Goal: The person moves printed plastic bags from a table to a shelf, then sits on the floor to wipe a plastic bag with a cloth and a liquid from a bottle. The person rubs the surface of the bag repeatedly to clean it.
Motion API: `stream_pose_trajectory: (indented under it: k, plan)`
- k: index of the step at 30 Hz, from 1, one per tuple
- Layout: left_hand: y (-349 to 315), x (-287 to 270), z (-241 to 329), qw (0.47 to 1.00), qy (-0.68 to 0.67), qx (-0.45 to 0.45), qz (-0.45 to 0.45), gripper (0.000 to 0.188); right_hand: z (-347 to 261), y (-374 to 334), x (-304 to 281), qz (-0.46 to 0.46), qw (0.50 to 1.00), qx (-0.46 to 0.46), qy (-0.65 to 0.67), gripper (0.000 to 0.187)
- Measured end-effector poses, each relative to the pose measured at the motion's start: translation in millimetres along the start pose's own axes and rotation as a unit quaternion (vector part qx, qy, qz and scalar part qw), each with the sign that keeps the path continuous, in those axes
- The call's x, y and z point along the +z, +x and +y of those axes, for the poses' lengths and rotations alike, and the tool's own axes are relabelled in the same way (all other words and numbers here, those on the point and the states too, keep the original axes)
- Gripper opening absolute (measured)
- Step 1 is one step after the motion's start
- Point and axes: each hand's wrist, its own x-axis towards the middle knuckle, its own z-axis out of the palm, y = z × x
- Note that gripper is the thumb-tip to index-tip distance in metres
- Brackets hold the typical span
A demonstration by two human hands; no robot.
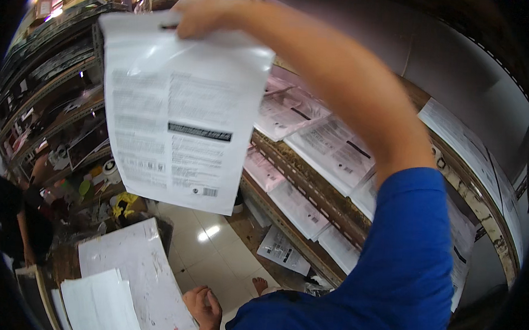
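A glossy white plastic bag [137, 94] with fine printed text and a black bar hangs flat in front of me at upper left. My right hand [203, 18], blurred a little, is closed on its top edge, with the arm reaching up and across from the lower right. Low in the middle, my left hand [202, 307] hangs beside a white-topped table [148, 248], its fingers loosely curled and nothing seen in them. Similar printed bags [330, 147] lie in rows on the rack to the right.
Metal shelves [56, 76] full of flat items stand at left. White sheets [102, 302] lie on the table. A person in dark clothes [2, 218] is at the far left. One printed bag [284, 250] lies low beneath the rack [300, 166], beside the tiled floor [213, 251].
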Motion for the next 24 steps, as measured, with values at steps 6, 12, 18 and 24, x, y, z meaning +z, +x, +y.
stream_pose_trajectory:
  k: [6,12,18,24]
  plan:
    - [31,96,-20,0.996,-0.054,-0.008,-0.070,0.011,174,-57,-91,-0.023,0.978,0.208,0.028,0.036]
    - [74,171,-29,0.987,-0.083,-0.042,-0.130,0.008,320,-142,-132,-0.032,0.907,0.415,-0.057,0.057]
    - [126,233,-41,0.977,-0.113,-0.059,-0.170,0.004,397,-217,-121,-0.117,0.812,0.548,-0.161,0.069]
    - [151,272,-45,0.974,-0.128,-0.077,-0.172,0.004,447,-290,-86,-0.158,0.765,0.600,-0.173,0.063]
